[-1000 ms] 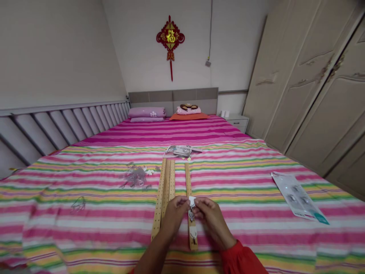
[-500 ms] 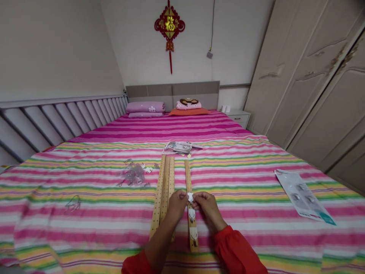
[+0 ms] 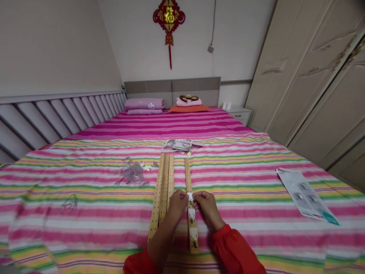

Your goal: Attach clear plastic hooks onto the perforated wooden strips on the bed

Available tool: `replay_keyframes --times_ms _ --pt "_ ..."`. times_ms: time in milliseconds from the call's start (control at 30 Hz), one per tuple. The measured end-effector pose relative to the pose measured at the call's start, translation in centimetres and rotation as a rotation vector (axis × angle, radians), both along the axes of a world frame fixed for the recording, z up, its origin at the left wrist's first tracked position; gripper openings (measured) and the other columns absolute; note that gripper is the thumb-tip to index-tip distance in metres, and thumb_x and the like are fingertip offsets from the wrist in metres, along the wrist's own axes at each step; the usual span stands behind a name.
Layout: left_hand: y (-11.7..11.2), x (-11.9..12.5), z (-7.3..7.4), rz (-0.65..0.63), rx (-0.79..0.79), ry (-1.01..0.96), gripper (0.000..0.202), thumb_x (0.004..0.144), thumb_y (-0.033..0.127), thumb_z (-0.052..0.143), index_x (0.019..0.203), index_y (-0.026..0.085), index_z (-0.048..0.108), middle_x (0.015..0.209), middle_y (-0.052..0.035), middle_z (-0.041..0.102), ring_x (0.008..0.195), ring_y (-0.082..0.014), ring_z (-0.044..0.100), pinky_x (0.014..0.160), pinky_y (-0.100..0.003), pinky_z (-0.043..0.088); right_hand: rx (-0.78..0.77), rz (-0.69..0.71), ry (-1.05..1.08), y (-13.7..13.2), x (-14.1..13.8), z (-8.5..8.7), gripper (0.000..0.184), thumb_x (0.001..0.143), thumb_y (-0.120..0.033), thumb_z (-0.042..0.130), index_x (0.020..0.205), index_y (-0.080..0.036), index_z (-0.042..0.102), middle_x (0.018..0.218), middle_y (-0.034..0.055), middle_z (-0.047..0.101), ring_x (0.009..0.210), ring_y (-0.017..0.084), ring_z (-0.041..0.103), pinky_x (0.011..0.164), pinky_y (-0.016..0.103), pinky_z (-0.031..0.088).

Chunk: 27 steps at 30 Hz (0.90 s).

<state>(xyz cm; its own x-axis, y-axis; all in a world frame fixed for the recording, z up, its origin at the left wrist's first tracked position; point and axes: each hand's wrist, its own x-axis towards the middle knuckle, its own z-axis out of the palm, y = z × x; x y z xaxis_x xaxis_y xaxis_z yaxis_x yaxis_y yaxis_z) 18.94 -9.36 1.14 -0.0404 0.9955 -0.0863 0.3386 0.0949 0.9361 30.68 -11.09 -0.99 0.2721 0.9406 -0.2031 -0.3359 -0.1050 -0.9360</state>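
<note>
A narrow wooden strip with a row of holes point(image 3: 187, 173) lies lengthwise on the bedspread. My left hand point(image 3: 178, 203) pinches the left edge of a white adhesive hook point(image 3: 190, 196) on this strip, fingers closed. From the other side my right hand point(image 3: 207, 205) is closed on the same hook's right edge. Nearer to me on the strip sit a second white hook point(image 3: 191, 215) and a third white hook point(image 3: 193, 234), each with a metal hook part. Several more perforated wooden strips point(image 3: 161, 190) lie side by side at the left, partly behind my left forearm.
Left of the strips is a heap of clear plastic and small bits point(image 3: 132, 173). Clear packaging point(image 3: 179, 144) lies beyond the strips. A blister card with hooks point(image 3: 306, 194) rests at the right. Thin loose bands or wires point(image 3: 69, 203) lie far left on the striped bedspread point(image 3: 99, 224).
The view has tilted down slightly, so the surroundings sit a little higher in the picture. Both hands stay at the same hook with hardly any movement.
</note>
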Motion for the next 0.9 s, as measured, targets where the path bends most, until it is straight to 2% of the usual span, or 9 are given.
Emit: replay_keyframes --times_ms 233,467,733,900 --pt "0.1 0.1 -0.2 0.016 -0.007 0.006 0.007 0.060 0.015 0.058 0.057 0.020 0.056 0.058 0.0010 0.059 0.061 -0.0157 0.057 0.062 -0.024 0.040 0.006 -0.008 -0.011 0.0 0.0 -0.3 0.021 0.053 -0.031 0.077 0.054 -0.016 0.062 0.039 -0.0023 0.059 0.034 0.011 0.051 0.037 0.022 0.039" --pt "0.1 0.3 -0.8 0.006 -0.016 0.013 0.009 0.066 0.014 0.055 0.060 0.020 0.053 0.056 0.0027 0.056 0.057 -0.0137 0.053 0.058 -0.023 0.039 0.011 -0.013 -0.021 -0.1 -0.1 -0.5 0.019 0.055 -0.029 0.075 0.055 -0.017 0.061 0.040 -0.0030 0.059 0.035 0.010 0.050 0.038 0.022 0.038" --pt "0.2 0.6 -0.9 0.046 -0.017 0.028 0.008 0.067 0.014 0.061 0.067 0.019 0.055 0.065 0.0011 0.059 0.064 -0.0137 0.057 0.061 -0.022 0.041 -0.008 -0.009 -0.035 0.1 -0.2 -0.8 0.018 0.054 -0.029 0.073 0.053 -0.018 0.058 0.037 -0.0037 0.056 0.033 0.010 0.047 0.035 0.021 0.034" --pt "0.2 0.8 -1.0 0.032 -0.030 0.072 0.012 0.067 0.010 0.059 0.067 0.019 0.052 0.062 0.0037 0.056 0.061 -0.0114 0.055 0.059 -0.021 0.041 -0.037 0.002 -0.055 0.1 -0.1 -0.9 0.020 0.054 -0.031 0.071 0.055 -0.018 0.056 0.036 -0.0052 0.054 0.032 0.009 0.045 0.034 0.020 0.033"
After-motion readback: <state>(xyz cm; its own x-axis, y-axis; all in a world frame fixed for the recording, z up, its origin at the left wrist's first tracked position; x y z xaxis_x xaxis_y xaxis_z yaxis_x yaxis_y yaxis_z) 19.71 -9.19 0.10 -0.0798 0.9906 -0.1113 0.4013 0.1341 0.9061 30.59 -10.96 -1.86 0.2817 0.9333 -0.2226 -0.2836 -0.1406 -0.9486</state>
